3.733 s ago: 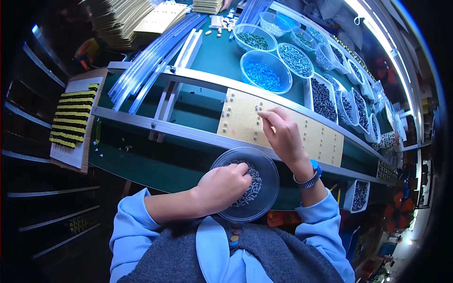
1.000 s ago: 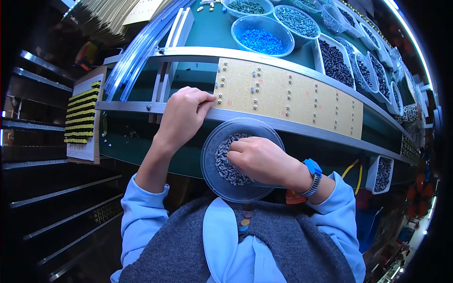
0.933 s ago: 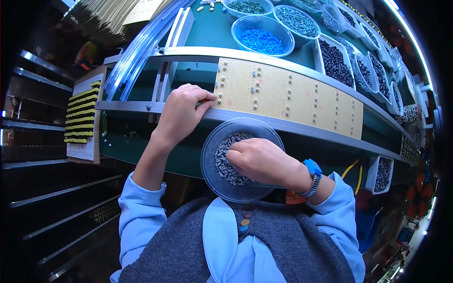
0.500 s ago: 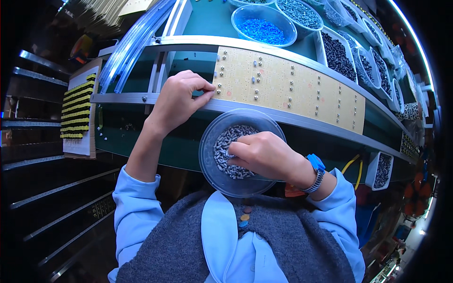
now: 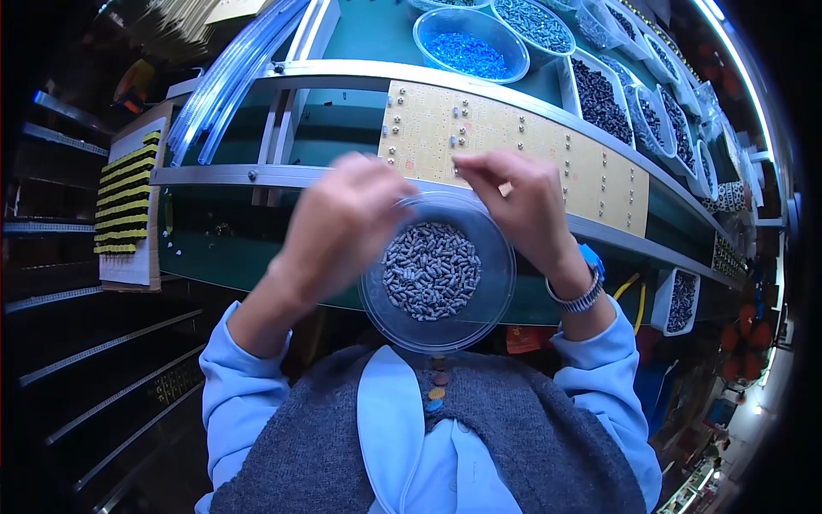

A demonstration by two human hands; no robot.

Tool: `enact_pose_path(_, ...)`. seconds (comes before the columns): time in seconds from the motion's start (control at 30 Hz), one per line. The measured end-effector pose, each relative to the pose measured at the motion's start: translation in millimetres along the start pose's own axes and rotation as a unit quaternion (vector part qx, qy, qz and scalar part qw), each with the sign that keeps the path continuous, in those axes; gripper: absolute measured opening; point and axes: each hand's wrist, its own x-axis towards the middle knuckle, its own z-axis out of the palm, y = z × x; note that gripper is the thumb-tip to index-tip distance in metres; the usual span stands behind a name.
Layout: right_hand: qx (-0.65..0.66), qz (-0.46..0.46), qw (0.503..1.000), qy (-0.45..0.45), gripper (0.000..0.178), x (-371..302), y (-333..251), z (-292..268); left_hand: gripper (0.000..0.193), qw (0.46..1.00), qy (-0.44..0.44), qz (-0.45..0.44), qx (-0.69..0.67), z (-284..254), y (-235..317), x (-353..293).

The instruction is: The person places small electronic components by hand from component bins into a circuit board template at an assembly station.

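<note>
My right hand (image 5: 524, 197) is over the near edge of a tan circuit board (image 5: 505, 171), thumb and forefinger pinched together. Whatever lies between those fingertips is too small to make out. Smeared by motion, my left hand (image 5: 347, 218) hovers above the left rim of a clear round bowl (image 5: 505, 283), and its fingers do not show clearly. Many small grey cylindrical parts (image 5: 431, 270) fill the bowl's bottom. Rows of small metal pins stand on the board, with a few grey parts (image 5: 454, 140) set near its left end.
Metal rails (image 5: 214, 176) hold the board over a green bench. Behind are a tub of blue parts (image 5: 467, 56) and trays of black parts (image 5: 601, 103). Clear plastic tubes (image 5: 231, 77) lie at left, near a panel with yellow-black components (image 5: 128, 197). A white bin (image 5: 676, 301) is at right.
My right hand has come up out of the bowl to the board. The left hand has left the board's left edge, moving right and down toward the bowl.
</note>
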Motion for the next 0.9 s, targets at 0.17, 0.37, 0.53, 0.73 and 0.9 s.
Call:
enact_pose_path(0.17, -0.129, 0.016, 0.991, 0.037, 0.005, 10, 12, 5, 0.015, 0.979, -0.188, 0.074, 0.019, 18, 31, -8)
enact_pose_path(0.37, -0.134, 0.048, 0.989, 0.025, 0.004, 13, 16, 8, 0.011, 0.949, -0.305, 0.063, 0.051, 21, 34, -7)
enact_pose_path(0.53, -0.127, 0.015, 0.992, 0.02, 0.004, 16, 13, 10, 0.01, 0.95, -0.309, 0.034, 0.045, 19, 34, -6)
enact_pose_path(0.73, -0.155, 0.101, 0.982, -0.042, 0.005, 18, -2, 4, 0.011, 0.945, -0.324, 0.046, 0.021, 28, 34, -5)
enact_pose_path(0.9, -0.17, 0.092, 0.979, -0.071, 0.007, 21, -1, 5, 0.012, 0.943, -0.327, 0.054, 0.011, 25, 33, -5)
